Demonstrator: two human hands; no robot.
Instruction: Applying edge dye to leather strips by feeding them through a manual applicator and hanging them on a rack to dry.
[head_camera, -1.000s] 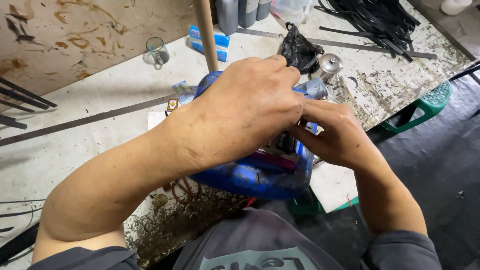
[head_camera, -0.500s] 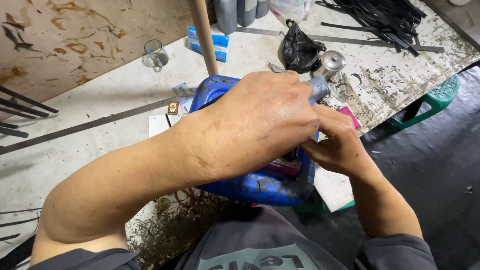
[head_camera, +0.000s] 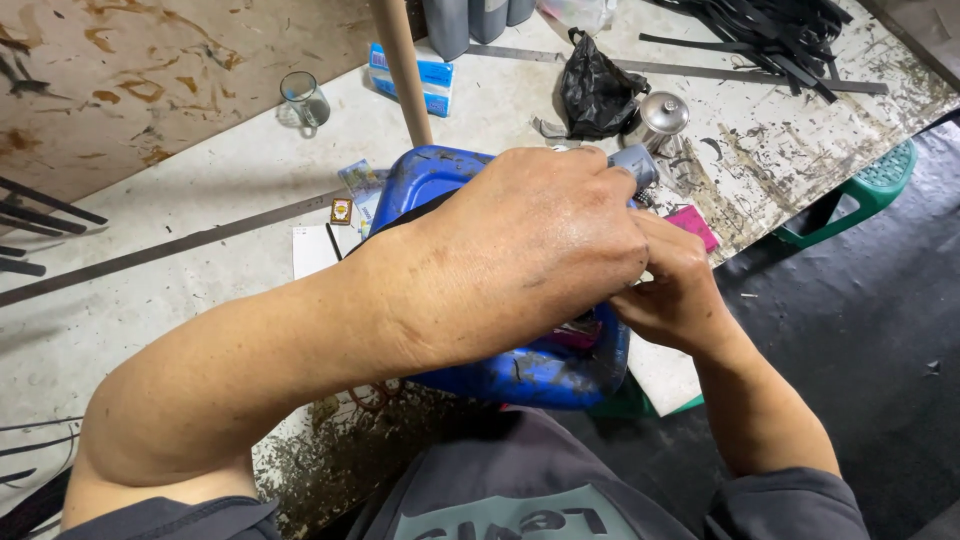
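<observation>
Far to the left on my stained white bench (head_camera: 200, 170) stands a small clear glass cup (head_camera: 303, 98), and nearer lies a long thin metal strip (head_camera: 170, 247) running across the top. A pale wooden pole (head_camera: 402, 70) rises just behind my work, with a blue and white carton (head_camera: 425, 78) beside it.

My left hand (head_camera: 535, 250) lies over the top of the blue plastic container (head_camera: 430, 185), which sits at the near edge of the bench, right in front of me. The fingers curl down over its far side and press on it; I cannot see the fingertips, so I cannot tell how tightly they close, but the hand is wrapped on the container rather than spread flat. A grey cap-like piece (head_camera: 636, 163) pokes out just past my knuckles.

My right hand (head_camera: 680, 290) is tucked in just under and to the right of the left one, fingers drawn together against the container's side; what they pinch is hidden.

Farther right lie a crumpled black plastic bag (head_camera: 595, 92), a shiny metal lidded pot (head_camera: 662, 115) and a pink card (head_camera: 693, 225). Off the bench edge stands a green plastic stool (head_camera: 870, 185) on the dark floor (head_camera: 860, 330).
</observation>
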